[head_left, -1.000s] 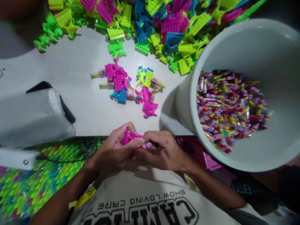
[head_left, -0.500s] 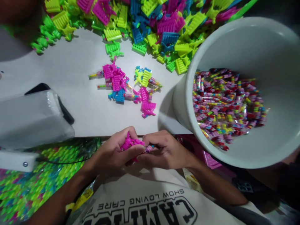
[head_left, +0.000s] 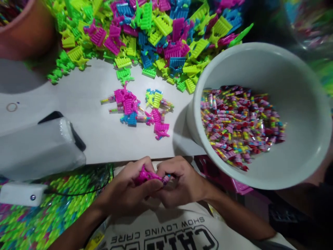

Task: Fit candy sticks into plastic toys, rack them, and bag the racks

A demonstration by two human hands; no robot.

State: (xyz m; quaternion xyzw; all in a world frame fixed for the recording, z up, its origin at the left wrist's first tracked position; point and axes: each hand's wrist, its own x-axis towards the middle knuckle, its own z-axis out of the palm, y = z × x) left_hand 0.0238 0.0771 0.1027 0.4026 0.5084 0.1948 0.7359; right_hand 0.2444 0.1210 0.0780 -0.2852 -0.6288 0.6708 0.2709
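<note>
Close to my body, just past the table's near edge, my left hand (head_left: pixel 134 184) is closed around a pink plastic toy (head_left: pixel 146 175). My right hand (head_left: pixel 180 180) pinches a small candy tube (head_left: pixel 166 179) with a printed wrapper, its end pressed against the pink toy. How the two join is hidden by my fingers. On the table beyond lie several pink toys (head_left: pixel 127 100) with candy tubes beside or in them, a blue toy (head_left: pixel 129 119) and a yellow toy (head_left: pixel 154 99).
A large white bucket (head_left: pixel 195 114) holding many candy tubes (head_left: pixel 241 121) stands at right. Loose coloured toys (head_left: pixel 156 31) heap along the far side. A plastic bag (head_left: pixel 39 149) lies at left, near a white box with a cable (head_left: pixel 23 194). An orange tub (head_left: pixel 31 38) stands far left.
The view has tilted, so the table and bucket sit lower in the picture and more of the heap and orange tub shows. Both hands keep hold of the pink toy and tube.
</note>
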